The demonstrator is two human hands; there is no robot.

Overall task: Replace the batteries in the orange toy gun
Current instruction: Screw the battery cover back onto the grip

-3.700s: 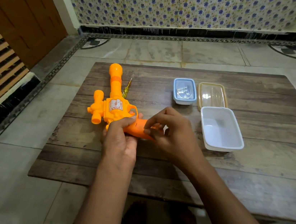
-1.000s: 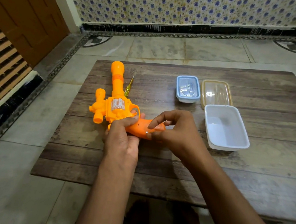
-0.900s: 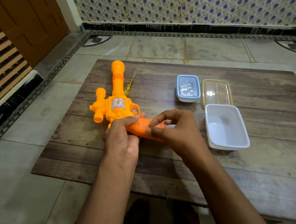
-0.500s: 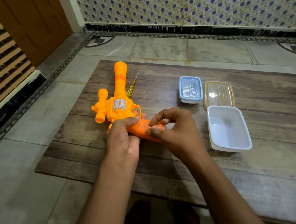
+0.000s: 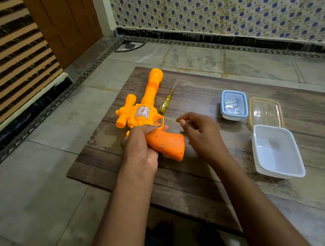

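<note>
The orange toy gun [image 5: 167, 143] lies on the wooden table [image 5: 190, 186], barrel pointing away from me and grip pointing right, with a small screw head showing on the grip. My left hand [image 5: 139, 148] grips the gun where the grip meets the trigger guard. My right hand [image 5: 201, 137] hovers just right of the gun, clear of the grip, its fingers loosely curled with nothing visible in them. A yellow-handled screwdriver [image 5: 165, 103] lies beside the barrel, beyond my right fingertips.
A small box with a blue lid [image 5: 234, 105] stands at the back right with small items inside. Next to it lies a clear lid with a tan rim [image 5: 265, 113], and nearer me sits an open white tub [image 5: 281, 173]. The low table stands on a tiled floor.
My right hand has lifted off the gun's grip, where it was pressing, and moved up and to the right. My left hand keeps its hold on the gun.
</note>
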